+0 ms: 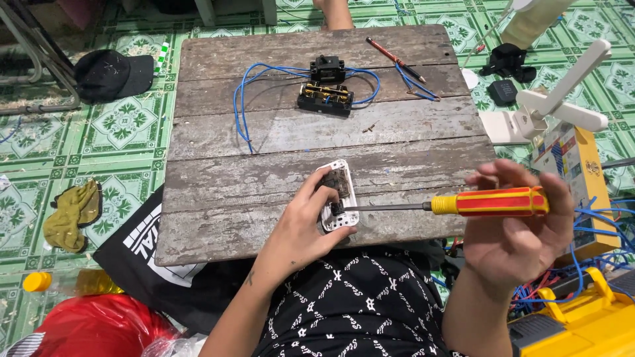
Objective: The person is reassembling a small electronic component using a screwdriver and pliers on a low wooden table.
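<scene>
On the wooden board (264, 125), left fingers (316, 192) clamp a white socket (338, 196); right fingers (509, 173) grip the screwdriver (463, 203).

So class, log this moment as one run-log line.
left hand: holds white plastic switch plate | right hand: holds red-and-yellow-handled screwdriver, tip at plate | surface: weathered wooden board

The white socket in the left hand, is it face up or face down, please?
Face down: the white socket shows its inner metal parts, with the screwdriver tip in it.
</scene>
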